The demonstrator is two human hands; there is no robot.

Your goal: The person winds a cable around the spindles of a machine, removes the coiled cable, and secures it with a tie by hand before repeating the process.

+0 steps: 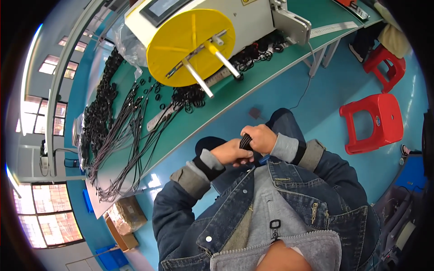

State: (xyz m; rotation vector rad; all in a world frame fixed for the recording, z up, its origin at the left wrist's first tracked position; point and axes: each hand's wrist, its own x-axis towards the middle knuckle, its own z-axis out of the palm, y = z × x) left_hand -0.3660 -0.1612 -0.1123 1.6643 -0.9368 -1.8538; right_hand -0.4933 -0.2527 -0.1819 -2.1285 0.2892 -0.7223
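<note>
Gripping one black cable bundle [245,142], left hand [233,152] and right hand [258,138] closed.

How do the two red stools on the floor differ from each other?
The nearer red stool is fully in view on open blue floor, showing its flat seat and a side cut-out. The farther red stool looks smaller, stands by the green workbench end and is partly cut off by the picture's rim. Both are red plastic and upright.

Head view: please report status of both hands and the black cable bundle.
Left hand and right hand both closed on black cable bundle, held at chest over blue floor. Green bench with loose cables ahead. Nothing between.
</note>
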